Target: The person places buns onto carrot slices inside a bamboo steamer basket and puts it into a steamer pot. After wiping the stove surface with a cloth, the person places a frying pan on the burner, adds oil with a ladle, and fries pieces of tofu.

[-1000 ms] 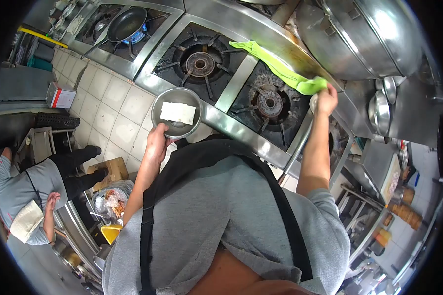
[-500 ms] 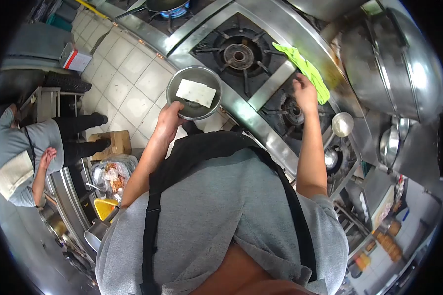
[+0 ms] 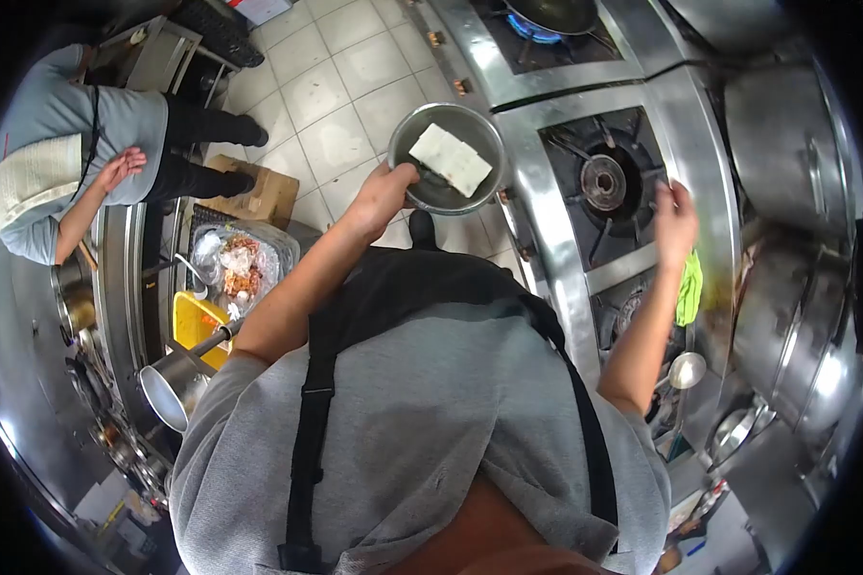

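Observation:
My left hand (image 3: pixel 384 198) grips the rim of a round metal bowl (image 3: pixel 498 158), thumb at the edge. Inside the bowl lie white slabs (image 3: pixel 451 159) that look like tofu, resting tilted across its bottom. Over the right side of the stove, my right hand (image 3: pixel 677 222) is raised with fingers loosely apart and nothing in them. It is nearest to a gas burner (image 3: pixel 604 184) with no flame showing. A bright green cloth (image 3: pixel 689 289) lies just below that hand on the stove's edge, partly covered by the wrist.
A pan (image 3: pixel 554 13) sits over a blue flame at the far burner. A ladle (image 3: pixel 687 370) lies at the right. On my left are a saucepan (image 3: pixel 170 395), a yellow container (image 3: pixel 194 323), a plastic-lined tub (image 3: pixel 283 253) and a cardboard box (image 3: pixel 271 198). Another person (image 3: pixel 125 115) stands beyond.
My view has turned, and I have shifted along the stove towards the lit burner. My left hand has carried the bowl along; my right hand has moved off the green cloth's side towards the burner.

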`<state>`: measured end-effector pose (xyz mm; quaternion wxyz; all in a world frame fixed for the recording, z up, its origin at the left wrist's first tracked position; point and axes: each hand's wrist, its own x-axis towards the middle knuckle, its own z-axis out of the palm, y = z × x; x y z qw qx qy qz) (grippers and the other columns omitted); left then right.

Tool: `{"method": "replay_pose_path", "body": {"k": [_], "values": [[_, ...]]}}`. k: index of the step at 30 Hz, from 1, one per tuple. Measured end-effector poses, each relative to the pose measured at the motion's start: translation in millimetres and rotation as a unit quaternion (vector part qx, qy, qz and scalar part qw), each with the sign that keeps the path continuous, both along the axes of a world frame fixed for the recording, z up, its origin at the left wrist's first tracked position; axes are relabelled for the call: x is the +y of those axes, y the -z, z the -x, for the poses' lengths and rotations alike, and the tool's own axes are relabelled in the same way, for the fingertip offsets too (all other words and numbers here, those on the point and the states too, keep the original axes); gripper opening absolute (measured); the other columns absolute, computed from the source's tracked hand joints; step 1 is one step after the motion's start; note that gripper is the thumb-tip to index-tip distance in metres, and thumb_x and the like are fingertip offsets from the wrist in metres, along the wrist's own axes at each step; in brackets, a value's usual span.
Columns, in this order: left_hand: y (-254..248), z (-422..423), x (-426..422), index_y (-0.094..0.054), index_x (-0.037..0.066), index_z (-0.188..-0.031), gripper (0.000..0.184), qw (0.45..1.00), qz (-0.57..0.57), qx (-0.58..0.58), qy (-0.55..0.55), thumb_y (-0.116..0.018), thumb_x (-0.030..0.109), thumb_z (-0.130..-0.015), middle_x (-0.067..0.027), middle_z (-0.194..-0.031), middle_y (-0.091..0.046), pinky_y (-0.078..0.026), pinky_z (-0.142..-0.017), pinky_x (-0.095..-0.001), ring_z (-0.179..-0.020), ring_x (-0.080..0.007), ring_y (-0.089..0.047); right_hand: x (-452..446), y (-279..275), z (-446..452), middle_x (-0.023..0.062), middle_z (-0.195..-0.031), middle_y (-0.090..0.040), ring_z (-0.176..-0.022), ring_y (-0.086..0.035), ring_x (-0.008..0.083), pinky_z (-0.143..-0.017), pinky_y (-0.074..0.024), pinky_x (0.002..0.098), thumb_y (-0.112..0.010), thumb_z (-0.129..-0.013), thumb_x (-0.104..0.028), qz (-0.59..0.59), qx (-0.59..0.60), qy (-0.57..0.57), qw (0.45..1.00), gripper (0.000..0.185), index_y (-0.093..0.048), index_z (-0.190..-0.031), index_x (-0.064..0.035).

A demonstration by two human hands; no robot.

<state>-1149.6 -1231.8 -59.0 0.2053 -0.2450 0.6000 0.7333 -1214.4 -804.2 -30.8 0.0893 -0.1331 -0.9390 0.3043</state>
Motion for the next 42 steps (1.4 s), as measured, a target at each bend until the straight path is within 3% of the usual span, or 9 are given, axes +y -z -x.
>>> {"method": "replay_pose_path", "body": {"k": [1, 3, 5, 11, 12, 19, 27, 36, 42], "values": [[1, 4, -5, -0.051, -0.009, -0.117, 0.037, 1.0, -0.001, -0.001, -0.006, -0.05, 0.015, -0.09, -0.0147, -0.106, -0.061, -0.054, -0.084, -0.0381, -0.094, -0.0217, -0.062, -48, 8, 6, 0.0066, -0.097, -0.072, -0.086, -0.064, 0.0107, -0.081, -0.0516, 0.0273, -0.069, -0.09, -0.025, 0.196, 0.043, -0.097, 0.975, 0.031, -0.068, -0.117, -0.0074], [0, 14, -15, -0.049, -0.009, -0.119, 0.038, 0.999, -0.021, 0.028, -0.007, -0.049, 0.016, -0.09, -0.015, -0.107, -0.061, -0.054, -0.084, -0.0382, -0.094, -0.0217, -0.062, -160, -25, 4, 0.0089, -0.108, -0.071, -0.096, -0.067, 0.0156, -0.088, -0.051, 0.0287, -0.07, -0.088, -0.025, 0.176, -0.055, -0.223, 0.957, 0.036, -0.066, -0.12, -0.0086], [5, 23, -27, -0.048, -0.007, -0.12, 0.038, 1.0, -0.009, 0.024, 0.002, -0.048, 0.015, -0.089, -0.0146, -0.108, -0.06, -0.054, -0.084, -0.0383, -0.094, -0.0217, -0.062, -233, -25, 11, 0.016, -0.119, -0.066, -0.112, -0.061, 0.0343, -0.097, -0.0476, 0.0387, -0.071, -0.082, -0.033, 0.003, 0.046, -0.359, 0.932, 0.049, -0.063, -0.123, -0.0081], [15, 43, -56, -0.048, -0.007, -0.123, 0.04, 0.994, 0.063, 0.087, 0.027, -0.045, 0.013, -0.089, -0.0114, -0.105, -0.061, -0.052, -0.083, -0.0339, -0.095, -0.0175, -0.059, -342, -20, 47, 0.0143, -0.098, -0.07, -0.1, -0.064, 0.0311, -0.086, -0.0488, 0.0427, -0.076, -0.071, -0.033, -0.209, -0.026, -0.447, 0.869, 0.051, -0.062, -0.11, -0.0043], [25, 45, -60, -0.046, -0.003, -0.127, 0.043, 0.99, 0.058, 0.127, 0.019, -0.046, 0.014, -0.088, -0.0111, -0.093, -0.063, -0.052, -0.061, -0.0296, -0.077, -0.0158, -0.061, -348, -12, 51, 0.0134, -0.095, -0.071, -0.099, -0.065, 0.0314, -0.085, -0.0489, 0.0434, -0.077, -0.071, -0.034, -0.213, -0.029, -0.449, 0.867, 0.047, -0.062, -0.106, -0.0054], [39, 67, -77, -0.044, -0.003, -0.131, 0.049, 0.995, 0.014, 0.086, 0.052, -0.046, 0.017, -0.087, -0.0096, -0.098, -0.061, -0.051, -0.059, -0.0295, -0.076, -0.015, -0.059, -362, 4, 78, 0.0191, -0.093, -0.071, -0.096, -0.067, 0.0325, -0.087, -0.0512, 0.0418, -0.074, -0.07, -0.037, -0.101, -0.111, -0.389, 0.909, 0.048, -0.065, -0.102, -0.0025], [28, 122, -95, -0.042, -0.004, -0.135, 0.053, 0.994, -0.003, 0.078, 0.074, -0.045, 0.015, -0.086, -0.0132, -0.109, -0.062, -0.054, -0.071, -0.0317, -0.089, -0.0182, -0.062, -335, 1, 123, 0.0163, -0.096, -0.07, -0.091, -0.068, 0.0335, -0.085, -0.0515, 0.0411, -0.076, -0.069, -0.04, 0.183, -0.169, -0.301, 0.921, 0.056, -0.063, -0.113, -0.0069], [5, 200, -94, -0.042, -0.005, -0.139, 0.057, 0.976, 0.023, 0.095, 0.193, -0.048, 0.011, -0.085, -0.014, -0.123, -0.058, -0.044, -0.097, -0.0316, -0.11, -0.0211, -0.056, -302, -40, 172, 0.0158, -0.088, -0.066, -0.084, -0.065, 0.0317, -0.081, -0.0511, 0.0389, -0.075, -0.072, -0.035, -0.002, -0.118, -0.333, 0.935, 0.063, -0.058, -0.124, -0.0045], [-5, 231, -90, -0.048, -0.006, -0.134, 0.052, 0.97, 0.032, 0.099, 0.22, -0.049, 0.014, -0.086, -0.0113, -0.119, -0.06, -0.042, -0.097, -0.0313, -0.109, -0.0197, -0.055, -281, -25, 214, 0.0024, -0.094, -0.067, -0.085, -0.061, 0.0102, -0.075, -0.0499, 0.0262, -0.078, -0.08, -0.009, 0.371, -0.237, -0.291, 0.85, 0.047, -0.058, -0.123, -0.0069]]}}
